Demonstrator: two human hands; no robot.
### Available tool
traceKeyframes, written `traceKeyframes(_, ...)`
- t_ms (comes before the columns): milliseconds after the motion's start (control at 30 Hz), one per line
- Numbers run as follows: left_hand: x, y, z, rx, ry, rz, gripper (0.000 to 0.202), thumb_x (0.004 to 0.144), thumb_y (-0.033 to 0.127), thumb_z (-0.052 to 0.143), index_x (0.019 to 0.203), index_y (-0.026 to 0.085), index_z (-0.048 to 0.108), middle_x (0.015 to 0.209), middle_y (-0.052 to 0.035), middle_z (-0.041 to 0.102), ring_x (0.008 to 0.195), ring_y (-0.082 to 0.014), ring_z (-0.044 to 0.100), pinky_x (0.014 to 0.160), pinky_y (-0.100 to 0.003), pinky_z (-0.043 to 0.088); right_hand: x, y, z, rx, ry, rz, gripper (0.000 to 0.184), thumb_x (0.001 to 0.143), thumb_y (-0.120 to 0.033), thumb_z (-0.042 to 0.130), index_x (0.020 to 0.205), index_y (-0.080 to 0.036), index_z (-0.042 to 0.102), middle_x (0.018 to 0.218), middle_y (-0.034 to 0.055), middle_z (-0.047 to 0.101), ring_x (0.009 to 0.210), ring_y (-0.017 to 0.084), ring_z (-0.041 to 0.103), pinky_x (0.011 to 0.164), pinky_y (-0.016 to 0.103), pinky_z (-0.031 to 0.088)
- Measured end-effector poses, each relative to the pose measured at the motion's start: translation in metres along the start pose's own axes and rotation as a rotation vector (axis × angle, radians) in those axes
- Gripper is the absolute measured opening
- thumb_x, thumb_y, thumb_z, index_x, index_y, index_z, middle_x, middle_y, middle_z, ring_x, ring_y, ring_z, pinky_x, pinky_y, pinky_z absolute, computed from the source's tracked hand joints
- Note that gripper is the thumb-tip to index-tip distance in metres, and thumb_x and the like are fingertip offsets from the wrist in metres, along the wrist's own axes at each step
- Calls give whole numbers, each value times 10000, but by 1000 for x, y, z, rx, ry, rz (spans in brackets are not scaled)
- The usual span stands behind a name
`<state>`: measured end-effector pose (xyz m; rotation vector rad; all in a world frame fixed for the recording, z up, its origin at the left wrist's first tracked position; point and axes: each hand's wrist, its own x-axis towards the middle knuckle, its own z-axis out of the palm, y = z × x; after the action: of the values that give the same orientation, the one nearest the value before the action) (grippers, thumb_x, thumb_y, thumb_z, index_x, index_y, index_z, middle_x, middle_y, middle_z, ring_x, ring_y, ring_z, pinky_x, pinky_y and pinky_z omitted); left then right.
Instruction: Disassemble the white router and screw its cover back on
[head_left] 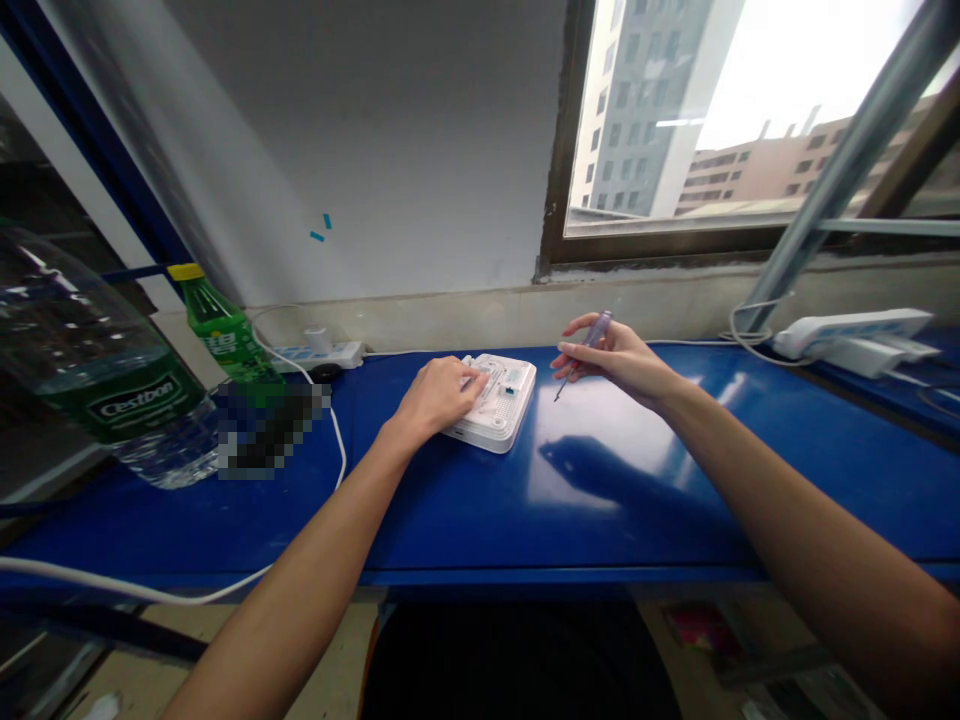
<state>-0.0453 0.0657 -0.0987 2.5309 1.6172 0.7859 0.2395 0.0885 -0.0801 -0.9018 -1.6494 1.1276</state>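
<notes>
Screwdriver (600, 328) poised beside a white device (491, 430)
The left grip (442, 395) rests on the device, left of the right grip (611, 352); whether it clasps anything, I cannot tell. The right grip grasps the screwdriver, tip down. Seemingly a steadying step; touching the device would call for leftward tip travel.

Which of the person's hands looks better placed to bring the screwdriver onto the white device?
Probably the right hand: it holds the screwdriver, tip down, just beside the white device. The left hand is on the device's left side.
</notes>
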Motion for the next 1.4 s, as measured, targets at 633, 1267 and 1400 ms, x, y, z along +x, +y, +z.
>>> traceKeyframes(633,-4,3,-10,-212,-263,272,668,735,575,837,1305,260,692,1413,-85,613,1117,-282,654,926,-384,539,-9,-7,18,79,-153,-37,423,863,-413,788,1133,-209,534,879,92,778,752,218,758,672,307,608)
traceKeyframes(1267,-1,2,-7,-215,-280,316,711,757,655,785,1311,221,684,1372,-103,635,1209,-289,609,1039,-389,475,-18,0,54,-434,-81,-414,471,885,-386,748,1204,-251,429,886,22,729,677,187,718,651,316,587)
traceKeyframes(1400,-4,-1,-6,-47,-278,189,931,695,839,690,1426,270,596,1520,-110,508,1363,-381,463,1167,-521,338,-21,-8,56,-517,-28,-449,262,975,-407,633,1141,-226,543,780,18,714,707,189,706,678,309,565)
